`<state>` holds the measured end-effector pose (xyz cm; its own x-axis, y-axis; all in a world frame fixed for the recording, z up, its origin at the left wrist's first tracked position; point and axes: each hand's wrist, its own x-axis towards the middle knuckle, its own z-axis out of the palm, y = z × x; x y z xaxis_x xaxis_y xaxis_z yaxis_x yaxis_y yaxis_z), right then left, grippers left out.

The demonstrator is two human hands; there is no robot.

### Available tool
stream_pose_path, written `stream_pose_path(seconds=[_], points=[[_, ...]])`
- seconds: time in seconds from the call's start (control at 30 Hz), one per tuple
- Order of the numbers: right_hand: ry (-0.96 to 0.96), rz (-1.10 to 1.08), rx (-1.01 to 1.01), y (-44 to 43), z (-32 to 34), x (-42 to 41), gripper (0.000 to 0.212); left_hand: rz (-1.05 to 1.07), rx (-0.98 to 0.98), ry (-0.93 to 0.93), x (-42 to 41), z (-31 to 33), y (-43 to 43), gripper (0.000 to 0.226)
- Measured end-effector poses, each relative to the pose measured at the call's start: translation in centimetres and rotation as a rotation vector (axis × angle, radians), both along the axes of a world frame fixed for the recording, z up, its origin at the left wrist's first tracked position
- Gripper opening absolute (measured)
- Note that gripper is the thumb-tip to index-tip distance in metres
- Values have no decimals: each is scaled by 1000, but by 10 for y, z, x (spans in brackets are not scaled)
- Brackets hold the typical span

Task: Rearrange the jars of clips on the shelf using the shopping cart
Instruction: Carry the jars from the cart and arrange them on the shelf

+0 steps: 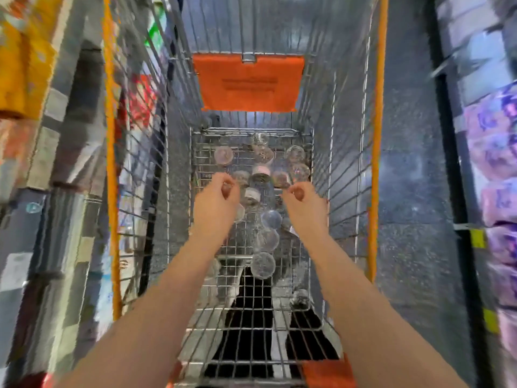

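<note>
Jars of clips [263,265] lie scattered on the shopping cart [377,135] floor, mostly near its far edge. Left grip [221,193] and right grip [303,198] hover above, curled closed, empty. Likely step: pick-up; next, open over one jar.

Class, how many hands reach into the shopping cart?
2. The left hand hovers over the jars in the shopping cart, left of middle; the right hand, right of middle.

Jars [262,265] are scattered in the shopping cart [377,135], on its wire floor, mostly toward the far end. The cart is flanked by a left shelf [42,141] and a right shelf [492,169]. The left grip [216,197] and right grip [303,204] are held side by side above the jars.
</note>
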<state>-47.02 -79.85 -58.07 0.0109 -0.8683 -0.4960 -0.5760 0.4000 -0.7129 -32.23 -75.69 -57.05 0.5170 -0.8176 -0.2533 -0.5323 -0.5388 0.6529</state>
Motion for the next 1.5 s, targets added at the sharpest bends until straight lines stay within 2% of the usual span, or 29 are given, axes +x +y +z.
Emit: stream_pose_path(seconds=[0.1, 0.23, 0.4, 0.57, 0.7, 0.83, 0.97, 1.07, 1.23, 1.4, 1.5], points=[[55, -121, 72, -3, -35, 0, 15, -51, 85, 26, 2, -34, -14, 23], [101, -191, 164, -4, -75, -1, 27, -125, 167, 33, 0, -68, -34, 30], [131, -300, 258, -3, -113, -11, 15, -166, 200, 48, 4, -108, -56, 37], [157, -392, 260, -4, -139, -12, 30, -212, 274, -12, 14, -135, -70, 47], [254, -310, 328, -4, -152, -12, 40, -249, 294, -48, 22, -160, -80, 57], [365, -124, 367, -3, -165, -4, 64, -215, 331, -92, 40, -184, -103, 68], [485, -21, 478, -10, -180, -4, 72, -160, 336, -121, 62, -202, -128, 68], [561, 45, 505, -13, -188, -4, 76, -173, 410, -157, 77, -216, -138, 74], [602, -35, 456, -8, -195, -1, 74, -267, 500, -202, 92, -244, -146, 79], [599, -136, 441, 1, -204, 7, 73, -221, 361, -186, 85, -253, -149, 74], [576, -196, 425, 4, -209, 12, 77, -158, 342, -169, 77, -250, -142, 75]])
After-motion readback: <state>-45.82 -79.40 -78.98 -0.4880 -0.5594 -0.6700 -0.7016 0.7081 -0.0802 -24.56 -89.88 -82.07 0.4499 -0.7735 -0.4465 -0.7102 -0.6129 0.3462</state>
